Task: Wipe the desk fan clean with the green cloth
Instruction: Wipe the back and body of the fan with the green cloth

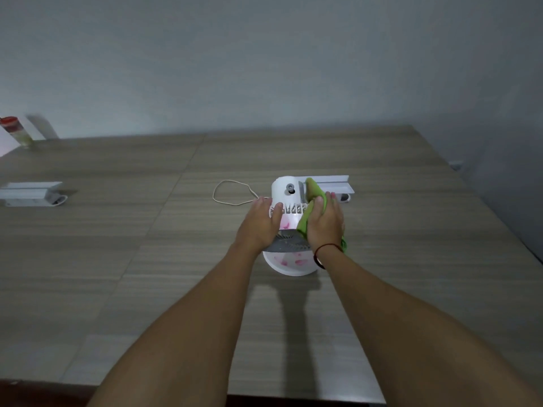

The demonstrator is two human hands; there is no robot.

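Grey wall (pixel 264 54) fills the upper third of the frame. Below it, a wood-grain table (pixel 117 259) in grey-brown panels spans the rest of the view, its near edge visible along the bottom.

Two bare forearms enter from the bottom of the frame and converge just right of centre. Desk fan (pixel 289 227) sits there on the table, white body, pink petal marks on the plastic, grey radial grille facing up between the hands. A white slotted housing and a rounded white part with a small grey knob lie on its far side.

Left hand (pixel 260 223) rests on the fan's left side, palm down, fingers spread loosely over the white slots; it steadies the fan and is not closed around anything. Right hand (pixel 324 223) is closed on the green cloth (pixel 314 195), pressing it against the fan's right side. The cloth sticks out above the fingers toward the knob, and a corner hangs below the wrist. A dark red cord bracelet (pixel 326 248) circles the right wrist.

White rail-like piece (pixel 335 185) lies just behind the fan, right of centre. A similar white piece (pixel 29 193) lies at the left edge of the frame, well apart from the fan. Thin pale cord (pixel 232 192) loops on the table left of the fan. Red-capped bottle (pixel 16 130) stands at the upper left edge, blurred.
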